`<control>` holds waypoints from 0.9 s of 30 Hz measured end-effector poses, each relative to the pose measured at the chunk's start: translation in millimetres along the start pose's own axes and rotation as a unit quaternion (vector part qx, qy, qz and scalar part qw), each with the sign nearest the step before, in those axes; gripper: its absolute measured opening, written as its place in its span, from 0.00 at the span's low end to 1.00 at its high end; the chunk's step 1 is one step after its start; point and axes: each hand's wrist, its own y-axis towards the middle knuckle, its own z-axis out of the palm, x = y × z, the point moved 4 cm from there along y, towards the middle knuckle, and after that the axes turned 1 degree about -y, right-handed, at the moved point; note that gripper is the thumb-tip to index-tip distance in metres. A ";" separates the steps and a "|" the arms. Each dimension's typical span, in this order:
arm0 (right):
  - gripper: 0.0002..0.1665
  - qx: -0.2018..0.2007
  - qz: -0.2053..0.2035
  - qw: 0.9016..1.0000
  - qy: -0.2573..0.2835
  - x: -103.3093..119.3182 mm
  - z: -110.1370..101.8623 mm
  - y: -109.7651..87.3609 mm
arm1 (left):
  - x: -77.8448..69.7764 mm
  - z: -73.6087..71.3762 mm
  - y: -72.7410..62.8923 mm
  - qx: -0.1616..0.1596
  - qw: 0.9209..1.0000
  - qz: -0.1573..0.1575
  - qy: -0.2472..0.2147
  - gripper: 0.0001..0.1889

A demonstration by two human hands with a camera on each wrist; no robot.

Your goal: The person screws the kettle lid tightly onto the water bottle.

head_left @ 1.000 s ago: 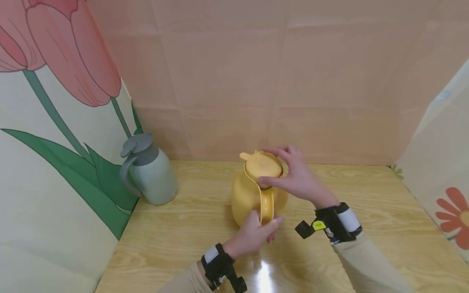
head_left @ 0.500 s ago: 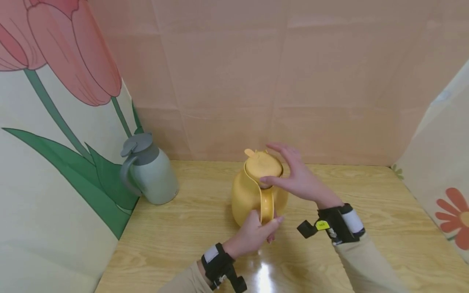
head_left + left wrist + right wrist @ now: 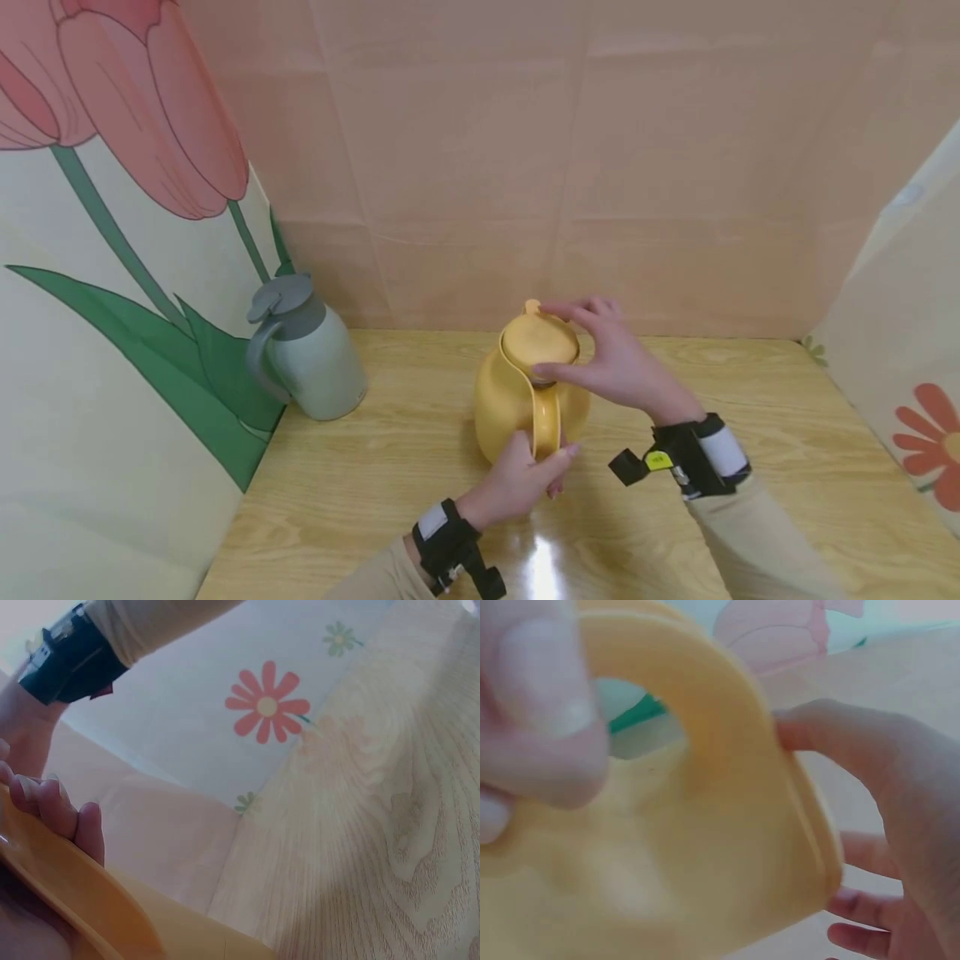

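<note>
A yellow jug (image 3: 497,408) stands upright on the wooden table, its handle (image 3: 547,421) facing me. My left hand (image 3: 513,482) grips the lower part of that handle. In the left wrist view its fingers (image 3: 56,806) curl around the handle. The round yellow lid (image 3: 536,340) sits in the jug's mouth, with a small tab (image 3: 532,306) at its far side. My right hand (image 3: 615,367) holds the lid between the thumb at the near edge and fingers at the far edge. In the right wrist view the right thumb (image 3: 817,724) lies at the jug's rim.
A grey-green jug (image 3: 322,367) with a dark grey lid stands at the left back of the wooden table (image 3: 405,500). Behind runs a plain pinkish backdrop (image 3: 465,167). Flower-printed sheets hang at both sides.
The lid's tab has turned clockwise from the left to the far side. My right fingers lifted from the lid, then came back onto it. The left hand and jug body stay put.
</note>
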 end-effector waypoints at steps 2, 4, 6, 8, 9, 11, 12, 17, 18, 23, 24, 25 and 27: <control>0.46 -0.014 0.013 1.000 -0.007 0.1 2.4 0.8 | 0.0 -0.3 0.2 0.001 1.000 0.002 0.001 0.18; 0.47 -0.030 0.027 0.999 -0.014 -0.6 5.0 1.5 | -0.1 -0.6 0.5 0.001 1.000 0.005 0.001 0.18; 0.48 -0.045 0.036 0.998 -0.020 -1.6 6.8 1.6 | -0.1 -0.7 0.6 0.002 1.000 0.006 0.002 0.18; 0.50 -0.054 0.035 0.998 -0.027 -2.3 7.9 1.6 | -0.2 -0.5 0.4 0.002 1.000 0.008 0.001 0.18; 0.52 -0.052 0.032 0.998 -0.030 -2.7 8.2 1.4 | -0.3 -0.3 0.3 0.002 1.000 0.009 0.001 0.18; 0.55 -0.038 0.024 0.999 -0.028 -3.3 8.0 0.8 | -0.4 0.0 0.1 0.002 1.000 0.011 0.003 0.17; 0.56 -0.028 0.016 0.999 -0.021 -3.2 7.5 0.8 | -0.5 0.0 0.3 0.000 1.000 0.012 0.001 0.17; 0.52 0.035 -0.031 0.998 0.050 -2.4 2.8 1.0 | -0.6 -0.4 -0.5 -0.004 1.000 0.005 -0.001 0.15; 0.50 0.045 -0.040 0.996 0.064 -2.3 1.7 1.1 | -0.7 -0.4 -0.6 -0.003 1.000 0.004 -0.002 0.14; 0.43 0.072 -0.050 0.993 0.076 -3.2 -0.8 1.4 | -1.0 -0.5 -0.9 0.001 1.000 -0.001 0.002 0.15; 0.43 0.068 -0.049 0.994 0.071 -3.6 -1.1 2.0 | -1.1 -0.5 -0.8 0.001 1.000 0.000 0.003 0.15; 0.43 0.062 -0.048 0.995 0.064 -3.2 -1.7 2.7 | -1.0 -0.6 -0.8 0.000 1.000 0.000 0.003 0.15; 0.45 0.043 -0.038 0.997 0.046 -3.9 -2.1 4.0 | -0.9 -0.5 -0.5 0.000 1.000 0.002 0.001 0.15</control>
